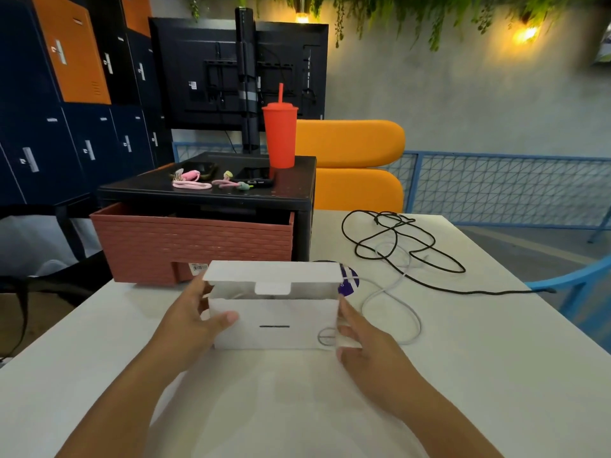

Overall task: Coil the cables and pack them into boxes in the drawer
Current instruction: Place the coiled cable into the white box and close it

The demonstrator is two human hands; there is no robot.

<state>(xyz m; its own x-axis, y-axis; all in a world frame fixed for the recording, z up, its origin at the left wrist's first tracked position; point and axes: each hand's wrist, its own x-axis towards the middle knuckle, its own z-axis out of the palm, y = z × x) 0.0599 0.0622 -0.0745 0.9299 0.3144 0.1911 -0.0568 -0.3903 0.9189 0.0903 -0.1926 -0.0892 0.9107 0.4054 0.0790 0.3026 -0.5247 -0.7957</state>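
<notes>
A white cardboard box (274, 322) stands on the white table (463, 375) in front of me, its lid flap raised. My left hand (195, 312) grips its left end, thumb on the front face. My right hand (367, 345) holds its right end, fingers curled round the corner. A loose white cable (393, 292) lies uncoiled to the right of the box. Farther right, a black cable (396, 239) lies tangled. The reddish-brown drawer (198, 242) is pulled out of a black cabinet (304, 200) behind the box; its inside is hidden.
On the cabinet top stand a red tumbler with straw (280, 137), pink cable ties (191, 181) and dark phones (258, 180). A purple and white round object (350, 280) peeks from behind the box. An orange seat (353, 160) and a blue chair (582, 285) flank the table.
</notes>
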